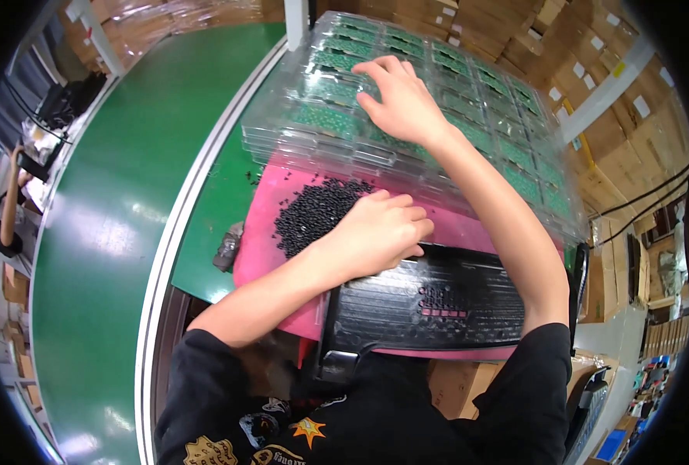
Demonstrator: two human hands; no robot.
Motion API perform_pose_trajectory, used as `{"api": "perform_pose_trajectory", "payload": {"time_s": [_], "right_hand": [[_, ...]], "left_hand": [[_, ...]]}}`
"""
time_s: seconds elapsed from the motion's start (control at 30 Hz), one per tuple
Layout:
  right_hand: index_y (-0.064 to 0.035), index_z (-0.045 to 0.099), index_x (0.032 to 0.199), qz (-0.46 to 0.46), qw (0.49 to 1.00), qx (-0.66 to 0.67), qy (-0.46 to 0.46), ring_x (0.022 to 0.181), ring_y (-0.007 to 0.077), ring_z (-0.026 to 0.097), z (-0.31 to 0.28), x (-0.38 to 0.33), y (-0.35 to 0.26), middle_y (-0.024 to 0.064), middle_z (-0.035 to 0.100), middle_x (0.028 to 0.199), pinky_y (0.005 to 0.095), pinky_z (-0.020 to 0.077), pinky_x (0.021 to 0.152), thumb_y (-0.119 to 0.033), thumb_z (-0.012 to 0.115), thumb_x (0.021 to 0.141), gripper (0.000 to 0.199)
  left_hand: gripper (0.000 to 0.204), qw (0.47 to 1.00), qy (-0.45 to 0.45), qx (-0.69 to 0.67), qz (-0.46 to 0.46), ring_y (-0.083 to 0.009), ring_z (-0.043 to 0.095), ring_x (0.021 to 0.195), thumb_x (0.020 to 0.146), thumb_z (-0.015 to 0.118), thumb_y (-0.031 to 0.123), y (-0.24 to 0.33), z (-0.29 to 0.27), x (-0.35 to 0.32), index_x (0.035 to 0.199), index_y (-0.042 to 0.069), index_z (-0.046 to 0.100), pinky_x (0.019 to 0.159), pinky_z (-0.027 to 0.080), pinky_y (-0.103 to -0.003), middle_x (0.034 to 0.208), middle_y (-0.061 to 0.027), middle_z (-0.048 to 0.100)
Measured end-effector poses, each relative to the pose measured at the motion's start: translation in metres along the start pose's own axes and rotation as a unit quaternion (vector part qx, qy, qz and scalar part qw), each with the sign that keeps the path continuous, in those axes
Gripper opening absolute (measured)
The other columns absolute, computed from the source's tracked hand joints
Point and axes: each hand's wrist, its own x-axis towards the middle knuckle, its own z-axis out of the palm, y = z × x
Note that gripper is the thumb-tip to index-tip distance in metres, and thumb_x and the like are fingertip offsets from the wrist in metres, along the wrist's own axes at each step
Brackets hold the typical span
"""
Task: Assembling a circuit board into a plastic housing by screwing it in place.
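Observation:
A black plastic casing (375, 310) with a ribbed surface and a cluster of small holes lies in front of me on a pink mat. My left hand (387, 230) has its fingers curled over the casing's far edge, right beside a pile of small black pieces (313, 217). Farther off, my right hand (402, 101) reaches over stacked clear plastic trays (344, 151) holding green circuit boards (325, 118). Its thumb and index finger are apart, above the boards in the top tray, and nothing shows between them.
The pink mat (251, 267) lies on a green work surface, with a dark wrapped lump (228, 246) beside it. A long green table (104, 256) runs along the left, past a white rail. Another person (3, 209) works at far left. Cardboard boxes (499, 39) are stacked behind.

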Motion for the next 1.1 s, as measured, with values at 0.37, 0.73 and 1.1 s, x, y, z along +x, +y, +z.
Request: {"api": "perform_pose_trajectory", "payload": {"time_s": [0.37, 0.73, 1.1], "right_hand": [[-0.0217, 0.024, 0.157, 0.031, 0.997, 0.024, -0.068, 0.126, 0.0369, 0.053, 0.068, 0.090, 0.021, 0.0184, 0.061, 0.130, 0.0509, 0.0374, 0.108, -0.027, 0.066, 0.089, 0.079], [-0.0044, 0.032, 0.150, 0.200, 0.821, 0.535, -0.023, 0.080, 0.0159, 0.067, -0.072, -0.034, -0.011, 0.0135, 0.067, 0.105, 0.0273, 0.0497, 0.059, -0.033, 0.052, 0.103, 0.059], [-0.0005, 0.053, 0.127, 0.272, 0.797, 0.491, -0.221, 0.065, 0.0083, 0.061, -0.135, -0.180, -0.039, 0.0053, 0.065, 0.090, 0.0219, 0.0465, 0.053, -0.032, 0.053, 0.102, 0.040]], "left_hand": [[0.026, 0.997, 0.000, -0.061, 0.042, -0.0266, 0.060, 0.096, 0.080, 0.073, 0.028, -0.010, 0.006, -0.003, 0.090, 0.006, 0.062, 0.080, 0.047, -0.040, 0.093, -0.0065, 0.063], [0.033, 0.982, 0.165, -0.083, 0.042, -0.0272, 0.061, 0.096, 0.073, 0.084, 0.024, -0.014, -0.035, 0.008, 0.095, 0.007, 0.068, 0.079, 0.052, -0.038, 0.087, -0.0066, 0.064], [0.058, 0.987, 0.134, -0.076, 0.036, -0.0294, 0.061, 0.107, 0.060, 0.086, 0.007, 0.020, -0.029, 0.008, 0.115, 0.004, 0.068, 0.089, 0.052, -0.039, 0.111, -0.0111, 0.065]]}}
